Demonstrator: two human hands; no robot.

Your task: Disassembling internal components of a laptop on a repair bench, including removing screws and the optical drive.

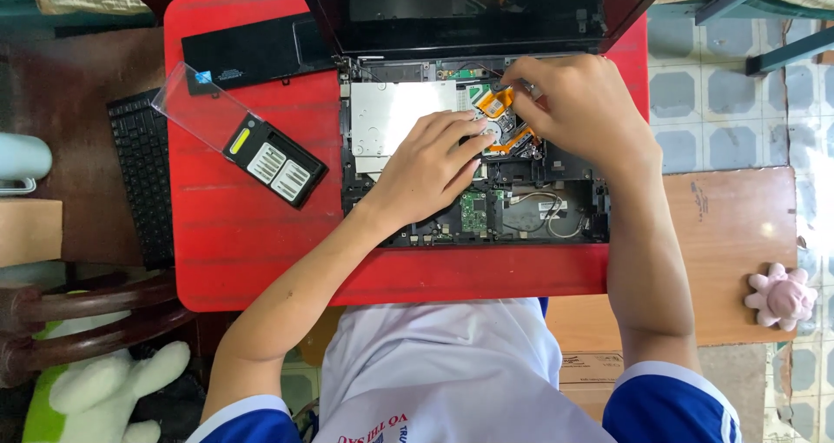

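Red tabletop over tiled floor. Black keyboard at left, then screwdriver-bit case. Opened laptop at centre: left hand lay flat, fingers loose, on its metal plate; right hand pinched something small, unidentifiable, above the orange cable.

A home: tiled floor, wooden chair, plush toys around a red table

bare forearms, white shirt with blue short sleeves edged in white, red lettering on the front.
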